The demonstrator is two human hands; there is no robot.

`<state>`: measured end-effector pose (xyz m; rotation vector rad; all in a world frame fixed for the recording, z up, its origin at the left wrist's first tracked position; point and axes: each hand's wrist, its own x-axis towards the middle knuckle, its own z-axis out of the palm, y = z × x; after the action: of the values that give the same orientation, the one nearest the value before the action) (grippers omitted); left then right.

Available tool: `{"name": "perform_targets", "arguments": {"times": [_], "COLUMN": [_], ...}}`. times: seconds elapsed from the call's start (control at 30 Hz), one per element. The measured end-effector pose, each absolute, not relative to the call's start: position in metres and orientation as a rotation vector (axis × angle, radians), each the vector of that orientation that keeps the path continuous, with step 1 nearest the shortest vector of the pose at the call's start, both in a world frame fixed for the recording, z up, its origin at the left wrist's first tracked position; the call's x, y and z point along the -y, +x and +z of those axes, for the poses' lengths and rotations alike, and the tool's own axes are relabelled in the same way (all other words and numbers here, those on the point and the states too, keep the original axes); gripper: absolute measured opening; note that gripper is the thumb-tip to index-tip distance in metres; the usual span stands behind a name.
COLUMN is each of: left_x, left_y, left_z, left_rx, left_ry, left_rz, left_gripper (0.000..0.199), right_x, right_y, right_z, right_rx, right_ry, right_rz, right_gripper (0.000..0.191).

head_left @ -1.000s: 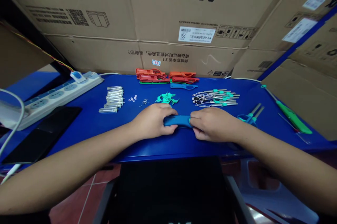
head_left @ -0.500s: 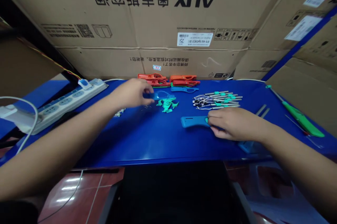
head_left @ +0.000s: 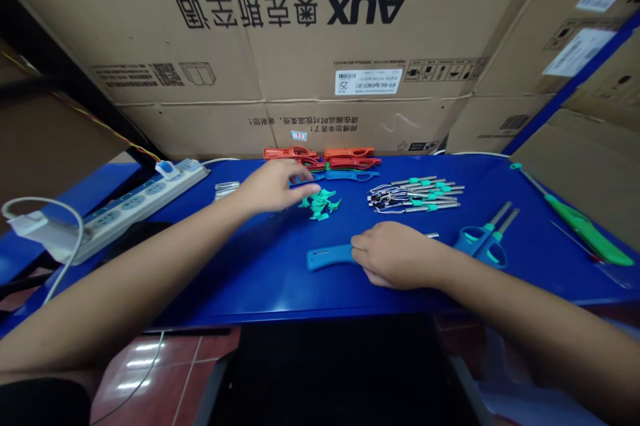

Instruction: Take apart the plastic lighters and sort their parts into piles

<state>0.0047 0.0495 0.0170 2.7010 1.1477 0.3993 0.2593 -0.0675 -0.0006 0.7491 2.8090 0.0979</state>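
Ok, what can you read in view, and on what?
"AUX" on the carton, upside down.
"奥克斯空调" beside it, also upside down.
"师傅您辛苦了!" lower on the carton, upside down.
"25" on the white label; its other print is too small to read.
The labels at right are too small to read.

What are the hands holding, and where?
The right hand grips a blue plastic handle by one end. The left hand is at another blue handle; I cannot tell if it holds it.
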Motion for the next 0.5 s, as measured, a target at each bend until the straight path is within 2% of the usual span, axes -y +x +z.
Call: {"name": "perform_targets", "arguments": {"times": [0.1, 0.17, 0.3, 0.4, 0.5], "left_x": [-0.001, 0.021, 0.029, 0.026, 0.026], "left_y": [0.017, 0.021, 0.017, 0.013, 0.010], "left_z": [0.016, 0.005, -0.016, -0.020, -0.020], "left_rx": [-0.787, -0.802, -0.916, -0.894, -0.888], "left_ry": [2.655, 2.648, 2.549, 2.553, 2.552], "left_rz": [0.112, 0.018, 0.143, 0.260, 0.303], "left_gripper": [0.055, 0.051, 0.031, 0.029, 0.028], "right_x": [0.065, 0.063, 0.056, 0.050, 0.049], "right_y": [0.256, 0.263, 0.287, 0.298, 0.297], "right_z": [-0.001, 0.002, 0.010, 0.008, 0.000], "right_rx": [-2.885, -2.935, -2.952, -2.915, -2.904], "right_ry": [0.809, 0.899, 1.132, 1.138, 1.152], "right_rz": [0.092, 0.052, -0.114, -0.185, -0.229], "right_gripper": [0.020, 0.023, 0.029, 0.036, 0.028]}}
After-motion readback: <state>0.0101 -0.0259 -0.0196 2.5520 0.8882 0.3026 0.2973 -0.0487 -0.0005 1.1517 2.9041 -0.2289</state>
